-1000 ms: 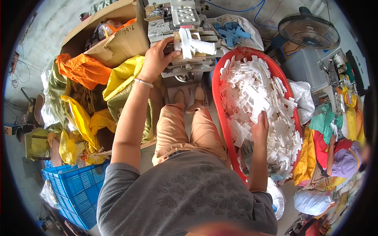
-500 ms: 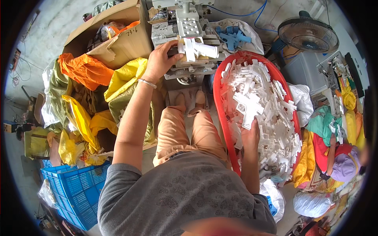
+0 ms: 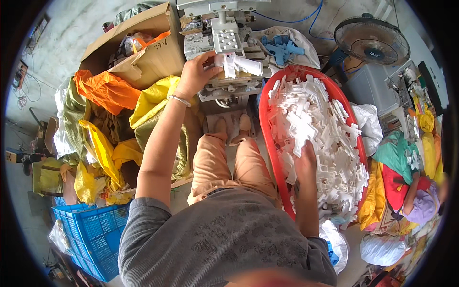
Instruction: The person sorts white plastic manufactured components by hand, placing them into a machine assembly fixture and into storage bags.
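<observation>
A white plastic toy gun body [image 3: 245, 65] lies on the bed of a metal press machine [image 3: 227, 34], just below its perforated plate. My left hand [image 3: 195, 75] grips its left end between thumb and fingers. On my right, my right hand [image 3: 306, 160] is closed around the lower end of another white toy gun body [image 3: 300, 128], held over the red tub [image 3: 266, 143]. Overexposure washes out that piece's edges against the heap of white plastic pieces [image 3: 334, 165] filling the tub.
A sack of blue toy gun parts [image 3: 283, 49] and a fan [image 3: 373, 40] stand beyond the tub. To my left are a cardboard box [image 3: 158, 60], yellow and orange sacks [image 3: 107, 91] and a blue crate [image 3: 95, 239]. Another person [image 3: 420, 203] sits at far right.
The view has shifted slightly. My right hand and its toy gun body have moved a little over the heap. My left hand keeps its hold on the piece at the press.
</observation>
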The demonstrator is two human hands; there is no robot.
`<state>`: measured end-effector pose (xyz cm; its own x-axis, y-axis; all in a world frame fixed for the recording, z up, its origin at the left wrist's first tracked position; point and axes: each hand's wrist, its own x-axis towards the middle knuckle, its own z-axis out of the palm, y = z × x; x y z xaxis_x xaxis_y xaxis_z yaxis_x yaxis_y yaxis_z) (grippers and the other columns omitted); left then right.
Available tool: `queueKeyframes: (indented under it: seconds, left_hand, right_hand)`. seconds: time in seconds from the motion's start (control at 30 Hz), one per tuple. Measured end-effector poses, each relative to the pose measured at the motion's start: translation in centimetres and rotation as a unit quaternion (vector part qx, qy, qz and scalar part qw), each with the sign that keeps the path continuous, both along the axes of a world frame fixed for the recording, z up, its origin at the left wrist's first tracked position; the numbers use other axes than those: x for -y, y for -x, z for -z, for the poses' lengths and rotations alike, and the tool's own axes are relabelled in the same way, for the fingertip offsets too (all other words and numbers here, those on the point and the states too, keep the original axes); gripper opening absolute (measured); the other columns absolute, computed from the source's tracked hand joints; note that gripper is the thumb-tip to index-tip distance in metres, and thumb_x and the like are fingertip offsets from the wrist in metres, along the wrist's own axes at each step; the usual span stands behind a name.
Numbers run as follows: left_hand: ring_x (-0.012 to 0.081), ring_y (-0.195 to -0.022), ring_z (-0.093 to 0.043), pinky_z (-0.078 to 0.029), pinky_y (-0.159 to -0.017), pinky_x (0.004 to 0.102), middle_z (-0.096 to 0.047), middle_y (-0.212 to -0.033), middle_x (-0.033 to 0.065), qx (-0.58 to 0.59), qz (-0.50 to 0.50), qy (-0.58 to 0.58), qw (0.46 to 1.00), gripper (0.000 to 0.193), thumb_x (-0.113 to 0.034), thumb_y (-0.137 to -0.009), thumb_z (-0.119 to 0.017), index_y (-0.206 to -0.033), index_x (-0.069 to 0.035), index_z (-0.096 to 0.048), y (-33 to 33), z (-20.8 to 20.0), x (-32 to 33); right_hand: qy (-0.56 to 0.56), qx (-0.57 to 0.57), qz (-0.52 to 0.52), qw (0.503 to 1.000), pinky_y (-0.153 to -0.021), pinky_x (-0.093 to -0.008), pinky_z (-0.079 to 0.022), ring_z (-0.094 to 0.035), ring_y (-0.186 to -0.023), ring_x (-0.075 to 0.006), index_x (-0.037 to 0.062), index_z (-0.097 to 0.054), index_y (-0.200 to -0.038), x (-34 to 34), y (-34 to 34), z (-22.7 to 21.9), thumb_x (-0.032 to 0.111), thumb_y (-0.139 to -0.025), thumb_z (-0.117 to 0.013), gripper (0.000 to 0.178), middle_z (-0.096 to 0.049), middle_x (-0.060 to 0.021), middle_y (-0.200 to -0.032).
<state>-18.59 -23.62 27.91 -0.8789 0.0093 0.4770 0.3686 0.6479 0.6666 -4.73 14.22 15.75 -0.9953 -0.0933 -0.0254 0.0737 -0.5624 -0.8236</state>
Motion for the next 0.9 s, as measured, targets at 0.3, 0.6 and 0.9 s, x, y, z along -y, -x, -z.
queueKeyframes:
  seconds: [0.3, 0.6, 0.9]
  left_hand:
    - [0.0156, -0.095, -0.063, -0.050, -0.081, 0.0265, -0.065, -0.102, 0.0106, -0.052, -0.053, -0.120, 0.990, 0.044, -0.006, -0.077, -0.072, -0.118, -0.001, -0.056, -2.6, 1.2, 1.1]
    - [0.0136, -0.095, -0.060, -0.049, -0.084, 0.0266, -0.064, -0.107, 0.0100, 0.002, -0.319, -0.140, 0.937, 0.041, -0.006, -0.081, -0.068, -0.119, 0.002, -0.055, -17.8, 7.3, 10.3]
    - [0.0118, -0.091, -0.059, -0.047, -0.081, 0.0250, -0.063, -0.104, 0.0056, 0.061, -0.366, -0.176, 0.912, 0.039, -0.009, -0.081, -0.068, -0.117, 0.000, -0.057, -24.0, 17.5, 13.7]
  right_hand:
    - [-0.237, -0.196, 0.008, 0.951, -0.095, -0.0347, -0.043, -0.054, -0.109, -0.0216, 0.0000, -0.042, -0.128, 4.5, 10.9, -6.6, 0.004, -0.091, -0.051, 0.038, -0.052, -0.0106, -0.119]
    - [-0.533, -0.505, -0.004, 0.679, -0.091, -0.0359, -0.043, -0.053, -0.103, -0.0297, 0.0095, -0.053, -0.123, 13.9, 18.9, -12.1, 0.001, -0.081, -0.059, 0.043, -0.055, -0.0129, -0.109]
    - [-0.626, -0.561, 0.031, 0.540, -0.096, -0.0359, -0.040, -0.050, -0.113, -0.0327, 0.0140, -0.044, -0.132, 11.6, 19.5, -12.4, 0.029, -0.088, -0.056, 0.049, -0.049, -0.0155, -0.129]
